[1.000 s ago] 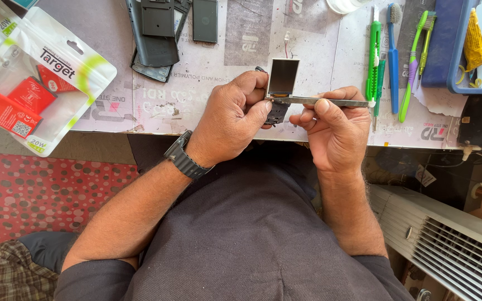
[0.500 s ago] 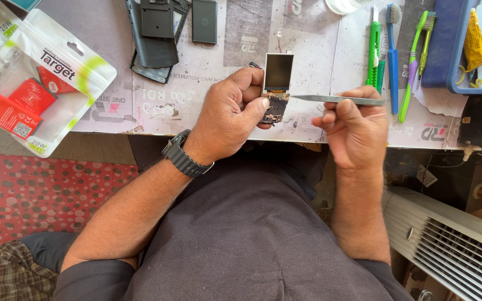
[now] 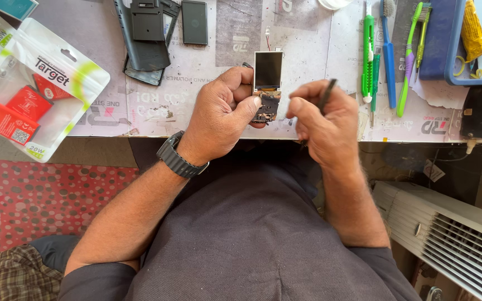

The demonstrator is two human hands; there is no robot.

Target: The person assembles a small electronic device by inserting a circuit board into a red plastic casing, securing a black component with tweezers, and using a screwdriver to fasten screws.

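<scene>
Since half a second ago the right hand (image 3: 322, 120) has drawn its dark tool (image 3: 327, 93) back from the phone board (image 3: 267, 89); the tool now points up-right, fingers pinching it. The left hand (image 3: 221, 117) grips the upright board, just left of it.

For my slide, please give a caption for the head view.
Left hand holds a small phone screen with its circuit board; right hand grips a thin tool beside it.

Small phone circuit board with its screen, and a thin dark tool, held in my hands.

My left hand (image 3: 221, 114) pinches the circuit board (image 3: 265, 107) upright over the table edge, its small dark rectangular screen (image 3: 268, 71) facing up at me. My right hand (image 3: 322, 120) holds the slim tool (image 3: 326, 95) tilted just beside the board, not touching it.
</scene>
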